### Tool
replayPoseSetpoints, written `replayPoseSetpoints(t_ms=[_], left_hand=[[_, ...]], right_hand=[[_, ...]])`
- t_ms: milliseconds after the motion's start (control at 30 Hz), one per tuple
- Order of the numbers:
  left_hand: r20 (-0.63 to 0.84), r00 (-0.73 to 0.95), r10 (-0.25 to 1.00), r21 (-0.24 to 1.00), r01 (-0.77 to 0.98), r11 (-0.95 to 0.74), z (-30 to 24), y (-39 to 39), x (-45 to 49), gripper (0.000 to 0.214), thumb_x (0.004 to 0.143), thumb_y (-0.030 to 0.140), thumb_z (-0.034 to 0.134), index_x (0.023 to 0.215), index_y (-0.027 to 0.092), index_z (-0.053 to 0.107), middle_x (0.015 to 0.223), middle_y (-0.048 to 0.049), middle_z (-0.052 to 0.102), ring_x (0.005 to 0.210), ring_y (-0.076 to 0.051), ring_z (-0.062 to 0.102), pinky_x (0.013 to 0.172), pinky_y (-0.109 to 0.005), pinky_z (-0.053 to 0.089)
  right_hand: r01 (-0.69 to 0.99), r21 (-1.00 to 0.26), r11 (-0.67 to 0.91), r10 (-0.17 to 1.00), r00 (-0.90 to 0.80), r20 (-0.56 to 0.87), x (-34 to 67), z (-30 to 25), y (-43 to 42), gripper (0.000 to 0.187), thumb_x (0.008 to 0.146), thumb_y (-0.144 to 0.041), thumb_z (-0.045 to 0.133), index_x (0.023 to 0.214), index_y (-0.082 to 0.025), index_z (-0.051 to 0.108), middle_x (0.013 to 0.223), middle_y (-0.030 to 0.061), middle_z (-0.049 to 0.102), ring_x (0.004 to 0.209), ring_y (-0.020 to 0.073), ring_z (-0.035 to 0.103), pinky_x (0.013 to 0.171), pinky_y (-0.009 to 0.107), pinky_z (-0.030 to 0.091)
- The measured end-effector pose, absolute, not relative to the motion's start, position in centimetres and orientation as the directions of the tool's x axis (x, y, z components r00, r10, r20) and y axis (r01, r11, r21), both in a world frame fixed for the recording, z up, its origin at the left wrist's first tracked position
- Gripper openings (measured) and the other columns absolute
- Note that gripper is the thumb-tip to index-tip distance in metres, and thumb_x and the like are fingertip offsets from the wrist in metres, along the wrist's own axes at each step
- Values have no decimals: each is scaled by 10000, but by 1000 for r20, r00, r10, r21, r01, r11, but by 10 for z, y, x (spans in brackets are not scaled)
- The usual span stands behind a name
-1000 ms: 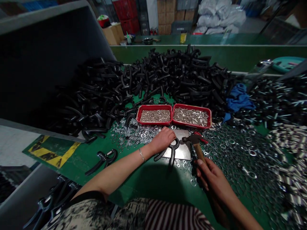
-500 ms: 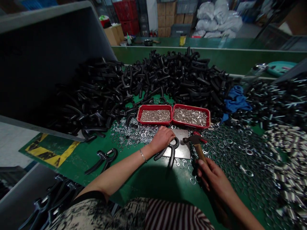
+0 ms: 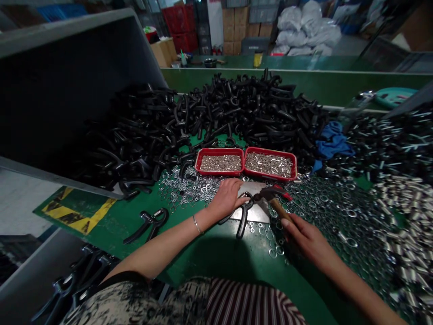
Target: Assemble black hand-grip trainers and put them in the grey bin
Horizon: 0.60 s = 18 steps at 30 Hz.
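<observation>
The hammer handle [image 3: 278, 209] is wooden, the plate [image 3: 257, 214] metallic.

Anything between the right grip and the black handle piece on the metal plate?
Yes: the hammer held in the right grip. Its head is right beside the curved end of the black handle piece; whether they touch is unclear. Nothing visible separates the left grip from the piece.

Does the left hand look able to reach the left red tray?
Probably yes: the left hand is close to the left red tray, with only low, loose washers visibly between, though it seems to be steadying the black handle piece.
</observation>
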<state>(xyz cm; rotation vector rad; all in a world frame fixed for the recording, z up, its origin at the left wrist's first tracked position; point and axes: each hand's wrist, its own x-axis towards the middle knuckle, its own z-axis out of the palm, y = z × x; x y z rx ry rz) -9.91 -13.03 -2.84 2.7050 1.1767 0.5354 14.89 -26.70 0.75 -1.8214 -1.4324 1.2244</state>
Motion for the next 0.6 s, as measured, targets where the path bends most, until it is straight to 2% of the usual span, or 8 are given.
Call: replayPoseSetpoints(t_ms=[100,133,200,267,333,400,467,600], left_hand=[[178,542,821,178,803,-569,-16,-164,-112,515,924,604,524,1046,112,613,999,-179,649,985,-332,574,931,-488,390],[122,545,829,147,816,-559,-13,-173,-116,488,914,595,546,988,119,625,931,-174,656,926,-334,585,910,-501,394],[18,573,819,124,812,-570,-12,-184,-119,345,935,467,569,920,129,640,868,-165,670,860,-324,602,885,-502,405],[-47,609,792,122,790,-601,-16,-186,-118,198,951,283,534,899,131,650,861,-154,685,847,-307,617,874,-477,418],[-71,630,774,101,776,-623,-20,-183,-115,168,937,175,501,907,123,657,869,-150,692,851,-299,628,870,-458,428],[-78,636,768,76,771,-632,-22,-179,-112,169,923,145,493,915,111,659,873,-158,693,861,-306,633,863,-454,435],[-87,638,765,75,770,-634,-20,-177,-111,170,918,139,491,922,104,657,882,-166,694,872,-312,636,860,-453,440],[-116,631,767,112,776,-621,-15,-176,-112,162,915,148,498,934,102,653,902,-174,696,872,-313,637,847,-447,445]], right_hand=[[662,-736,-144,981,-2,-194,148,35,-257,396,954,-606,430,991,-249,599,676,20,622,597,196,570,591,299,433],[698,-709,-101,990,-1,-142,146,41,-252,396,967,-597,396,995,-252,589,695,30,633,607,202,576,606,305,433],[767,-641,-38,998,-9,-69,141,44,-240,393,980,-571,352,987,-243,568,730,55,649,631,217,596,622,314,432],[844,-536,-16,992,-54,-115,138,39,-226,362,982,-521,350,952,-226,559,726,75,649,637,234,611,614,318,423],[893,-450,7,966,-122,-227,138,31,-213,334,985,-475,365,927,-214,564,739,87,659,649,242,631,613,316,423],[898,-438,34,956,-157,-247,140,26,-206,359,1001,-480,350,997,-206,581,813,97,688,707,247,658,644,314,439],[890,-452,56,971,-154,-183,140,24,-204,401,1018,-505,317,1090,-205,573,867,97,701,765,252,674,682,317,449],[933,-354,67,962,-155,-225,140,18,-201,353,1023,-469,344,990,-201,571,790,93,689,709,250,674,645,310,432]])
